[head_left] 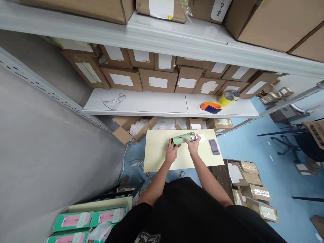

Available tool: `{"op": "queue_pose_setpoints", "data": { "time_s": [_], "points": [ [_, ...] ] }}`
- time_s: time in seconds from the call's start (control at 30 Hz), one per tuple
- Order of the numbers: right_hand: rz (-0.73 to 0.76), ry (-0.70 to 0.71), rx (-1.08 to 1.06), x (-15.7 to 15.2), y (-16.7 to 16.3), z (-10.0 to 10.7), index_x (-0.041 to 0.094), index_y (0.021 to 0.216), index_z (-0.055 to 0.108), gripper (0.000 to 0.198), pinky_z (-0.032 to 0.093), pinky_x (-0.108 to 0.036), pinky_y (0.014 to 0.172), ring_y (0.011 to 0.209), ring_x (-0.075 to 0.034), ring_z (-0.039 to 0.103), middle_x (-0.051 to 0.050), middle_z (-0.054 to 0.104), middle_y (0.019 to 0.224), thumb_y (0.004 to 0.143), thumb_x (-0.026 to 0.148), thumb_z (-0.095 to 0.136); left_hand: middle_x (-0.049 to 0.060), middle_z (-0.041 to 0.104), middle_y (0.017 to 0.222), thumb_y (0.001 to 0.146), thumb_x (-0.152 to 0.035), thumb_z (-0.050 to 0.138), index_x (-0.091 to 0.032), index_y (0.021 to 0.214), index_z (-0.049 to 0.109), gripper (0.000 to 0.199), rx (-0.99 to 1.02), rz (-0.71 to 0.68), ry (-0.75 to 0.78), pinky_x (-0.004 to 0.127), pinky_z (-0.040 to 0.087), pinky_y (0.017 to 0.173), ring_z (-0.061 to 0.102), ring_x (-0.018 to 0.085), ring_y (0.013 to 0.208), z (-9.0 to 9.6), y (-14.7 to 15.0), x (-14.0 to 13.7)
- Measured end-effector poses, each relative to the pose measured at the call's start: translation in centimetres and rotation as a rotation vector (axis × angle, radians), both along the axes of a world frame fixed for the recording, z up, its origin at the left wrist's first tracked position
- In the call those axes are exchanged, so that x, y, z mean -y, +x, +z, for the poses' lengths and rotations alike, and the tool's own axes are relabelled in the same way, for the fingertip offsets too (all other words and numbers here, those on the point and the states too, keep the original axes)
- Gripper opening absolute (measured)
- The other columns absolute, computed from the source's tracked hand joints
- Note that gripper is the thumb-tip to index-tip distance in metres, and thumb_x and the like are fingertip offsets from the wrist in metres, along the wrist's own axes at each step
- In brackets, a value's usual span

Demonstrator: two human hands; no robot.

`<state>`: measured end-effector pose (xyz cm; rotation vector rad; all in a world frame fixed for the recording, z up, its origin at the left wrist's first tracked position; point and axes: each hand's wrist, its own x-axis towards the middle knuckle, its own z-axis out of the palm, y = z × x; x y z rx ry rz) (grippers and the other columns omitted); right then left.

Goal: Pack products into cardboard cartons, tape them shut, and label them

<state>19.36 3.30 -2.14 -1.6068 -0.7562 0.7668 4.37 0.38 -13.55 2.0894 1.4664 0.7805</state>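
A pale green bottle (182, 138) with a shiny silver end lies almost level above the cream-coloured table. My right hand (193, 144) grips it near the silver end, thumb on the near side and fingers round the far side. At the other end is my left hand (171, 152), its fingers curled by a small dark brown piece under the bottle, which is too covered to name. A white slip of paper (201, 137) shows just beyond my right hand. A flat purple rectangle (214, 147), blurred over, lies on the table's right side.
Behind the table (158, 160) a shelf (157, 101) carries glasses (115, 102), an orange and blue tape dispenser (211, 107), yellow tape rolls (226, 99) and cardboard boxes. An open carton (124, 135) stands back left. Taped boxes (257, 192) are at right, green-and-pink boxes (73, 220) lower left.
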Motion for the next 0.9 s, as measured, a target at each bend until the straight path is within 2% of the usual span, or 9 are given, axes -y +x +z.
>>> {"op": "queue_pose_setpoints", "data": {
  "time_s": [0.07, 0.17, 0.27, 0.33, 0.47, 0.57, 0.67, 0.8, 0.9],
  "points": [
    [0.006, -0.013, 0.043, 0.3, 0.4, -0.7, 0.025, 0.124, 0.037, 0.093, 0.053, -0.036, 0.089, 0.098, -0.021, 0.062, -0.007, 0.061, 0.117, 0.054, 0.048, 0.094, 0.008, 0.048, 0.158, 0.094, -0.008, 0.048, -0.026, 0.131, 0.067, 0.045, 0.058, 0.027, -0.033, 0.050, 0.040, 0.122, 0.018, 0.029, 0.160, -0.4, -0.2, 0.2],
    [0.036, -0.017, 0.092, 0.7, 0.9, -1.3, 0.024, 0.126, 0.037, 0.090, 0.054, -0.034, 0.086, 0.095, -0.021, 0.062, -0.007, 0.061, 0.115, 0.058, 0.049, 0.091, 0.009, 0.056, 0.151, 0.096, -0.010, 0.051, -0.024, 0.122, 0.068, 0.034, 0.129, 0.085, -0.088, 0.047, 0.044, 0.120, 0.034, 0.027, 0.154, -0.8, -0.4, 0.4],
    [0.104, -0.019, 0.176, 1.0, 1.0, -1.9, 0.024, 0.126, 0.039, 0.086, 0.054, -0.033, 0.082, 0.090, -0.020, 0.063, -0.005, 0.064, 0.109, 0.060, 0.046, 0.089, 0.009, 0.047, 0.159, 0.093, -0.013, 0.061, -0.024, 0.118, 0.065, 0.027, 0.191, 0.169, -0.161, 0.044, 0.054, 0.108, 0.052, 0.027, 0.142, -0.6, -0.7, 0.3],
    [0.153, -0.032, 0.247, 1.2, 0.9, -2.4, 0.024, 0.126, 0.041, 0.082, 0.054, -0.033, 0.080, 0.088, -0.020, 0.064, -0.004, 0.065, 0.105, 0.060, 0.043, 0.087, 0.009, 0.041, 0.163, 0.091, -0.015, 0.066, -0.024, 0.125, 0.061, 0.036, 0.217, 0.208, -0.221, 0.041, 0.058, 0.099, 0.060, 0.028, 0.133, -0.1, -0.8, 0.1],
    [0.199, -0.086, 0.345, 1.7, 0.7, -4.0, 0.025, 0.124, 0.042, 0.076, 0.055, -0.033, 0.076, 0.083, -0.021, 0.067, -0.002, 0.067, 0.101, 0.061, 0.040, 0.082, 0.010, 0.051, 0.157, 0.085, -0.013, 0.072, -0.028, 0.151, 0.043, 0.074, 0.203, 0.153, -0.262, 0.039, 0.053, 0.107, 0.057, 0.027, 0.137, 0.7, -1.0, -0.8],
    [0.273, -0.109, 0.389, 2.0, 0.5, -5.3, 0.026, 0.122, 0.041, 0.071, 0.055, -0.034, 0.075, 0.082, -0.022, 0.069, -0.001, 0.069, 0.099, 0.063, 0.041, 0.078, 0.011, 0.049, 0.158, 0.080, -0.016, 0.078, -0.028, 0.157, 0.038, 0.088, 0.137, 0.062, -0.270, 0.040, 0.048, 0.113, 0.053, 0.029, 0.140, 1.0, -0.9, -1.3],
    [0.364, -0.103, 0.410, 2.2, 0.3, -6.4, 0.026, 0.120, 0.042, 0.066, 0.056, -0.034, 0.076, 0.086, -0.023, 0.071, -0.002, 0.070, 0.100, 0.064, 0.040, 0.075, 0.012, 0.045, 0.161, 0.080, -0.019, 0.079, -0.026, 0.155, 0.043, 0.084, 0.104, -0.012, -0.299, 0.040, 0.049, 0.111, 0.055, 0.031, 0.137, 1.0, -0.7, -1.5],
    [0.392, -0.132, 0.438, 2.6, 0.2, -7.4, 0.026, 0.121, 0.041, 0.064, 0.056, -0.035, 0.074, 0.083, -0.024, 0.072, -0.001, 0.071, 0.097, 0.067, 0.040, 0.073, 0.010, 0.057, 0.149, 0.083, -0.021, 0.077, -0.029, 0.152, 0.047, 0.076, 0.138, -0.026, -0.347, 0.039, 0.051, 0.105, 0.061, 0.028, 0.129, 1.2, -0.7, -1.6],
    [0.411, -0.129, 0.474, 2.9, 0.2, -8.1, 0.026, 0.124, 0.043, 0.064, 0.056, -0.036, 0.075, 0.086, -0.024, 0.072, -0.002, 0.071, 0.101, 0.070, 0.042, 0.072, 0.008, 0.061, 0.144, 0.083, -0.022, 0.078, -0.031, 0.149, 0.049, 0.072, 0.151, -0.010, -0.390, 0.037, 0.052, 0.101, 0.065, 0.026, 0.122, 1.4, -0.8, -1.6]
  ]
}}
